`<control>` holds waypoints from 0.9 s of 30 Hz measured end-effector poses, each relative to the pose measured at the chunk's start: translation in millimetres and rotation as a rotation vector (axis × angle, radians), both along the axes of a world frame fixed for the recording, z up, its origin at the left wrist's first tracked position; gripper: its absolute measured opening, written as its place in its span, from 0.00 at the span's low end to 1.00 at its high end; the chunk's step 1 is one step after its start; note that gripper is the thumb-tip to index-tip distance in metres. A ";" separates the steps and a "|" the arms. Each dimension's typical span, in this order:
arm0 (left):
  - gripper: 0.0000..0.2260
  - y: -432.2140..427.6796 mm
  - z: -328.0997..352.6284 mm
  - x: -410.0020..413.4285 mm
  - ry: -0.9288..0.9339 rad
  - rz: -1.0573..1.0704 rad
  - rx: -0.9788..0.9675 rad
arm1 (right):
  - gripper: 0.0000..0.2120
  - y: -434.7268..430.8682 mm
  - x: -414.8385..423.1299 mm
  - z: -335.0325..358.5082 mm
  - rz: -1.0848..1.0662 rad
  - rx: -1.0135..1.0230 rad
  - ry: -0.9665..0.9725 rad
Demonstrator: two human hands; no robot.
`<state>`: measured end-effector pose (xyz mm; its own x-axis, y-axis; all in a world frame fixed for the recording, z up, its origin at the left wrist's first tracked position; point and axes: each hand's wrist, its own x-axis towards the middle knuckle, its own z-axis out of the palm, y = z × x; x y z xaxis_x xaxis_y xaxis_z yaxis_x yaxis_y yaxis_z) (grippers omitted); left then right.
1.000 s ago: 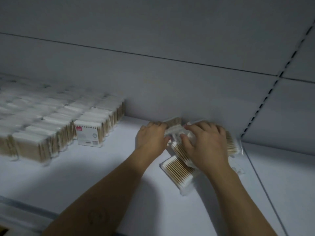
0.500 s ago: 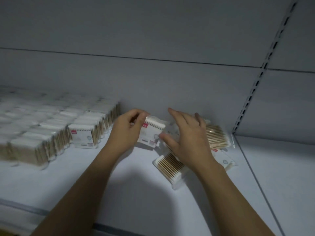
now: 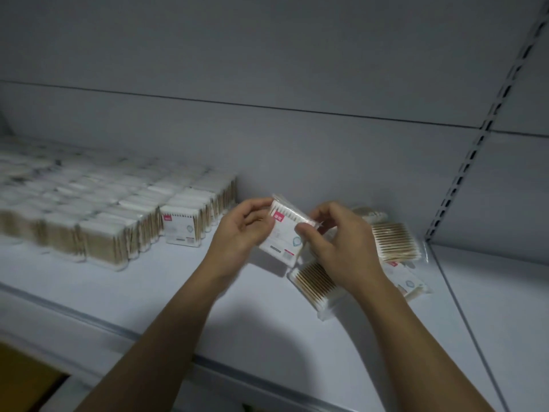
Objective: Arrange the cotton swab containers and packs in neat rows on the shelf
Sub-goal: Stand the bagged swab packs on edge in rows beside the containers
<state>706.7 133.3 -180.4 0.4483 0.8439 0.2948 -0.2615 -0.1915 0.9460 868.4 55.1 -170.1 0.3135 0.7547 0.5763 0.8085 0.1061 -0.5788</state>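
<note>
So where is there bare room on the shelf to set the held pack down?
Bare shelf runs between the neat rows on the left and the loose pile on the right, beneath the held pack. The front strip before the rows is bare too, as is the neighbouring shelf right of the seam. Crowded: the left side and the back-right corner.

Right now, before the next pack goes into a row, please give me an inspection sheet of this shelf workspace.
Surface: white shelf, flat, dimly lit.
Job's things: rows of packs standing neatly at left; held pack lifted off the shelf, label toward the camera; loose packs lying in a disorderly pile at right.
Clutter: nothing seen.
Grippers: left hand and right hand both grip the held pack at opposite edges.
Cables: nothing seen.
Surroundings: grey back panel; slotted upright at right.
</note>
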 end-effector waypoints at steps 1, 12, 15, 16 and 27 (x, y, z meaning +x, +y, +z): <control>0.14 -1.0 -1.7 -3.9 0.015 -0.002 0.015 | 0.08 0.6 -2.9 -0.3 0.002 0.001 -0.004; 0.10 7.5 -16.1 -71.1 0.470 0.298 0.367 | 0.07 19.9 -48.4 -11.8 0.167 0.033 -0.039; 0.07 16.5 -34.8 -106.4 0.699 0.476 0.539 | 0.06 36.6 -63.8 -14.6 0.185 -0.040 -0.043; 0.06 19.9 -40.6 -117.4 0.749 0.523 0.601 | 0.06 44.7 -70.6 -14.9 0.182 -0.049 -0.043; 0.12 39.2 -55.4 -143.8 1.022 0.547 0.566 | 0.05 132.5 -164.4 -34.2 0.102 -0.066 0.040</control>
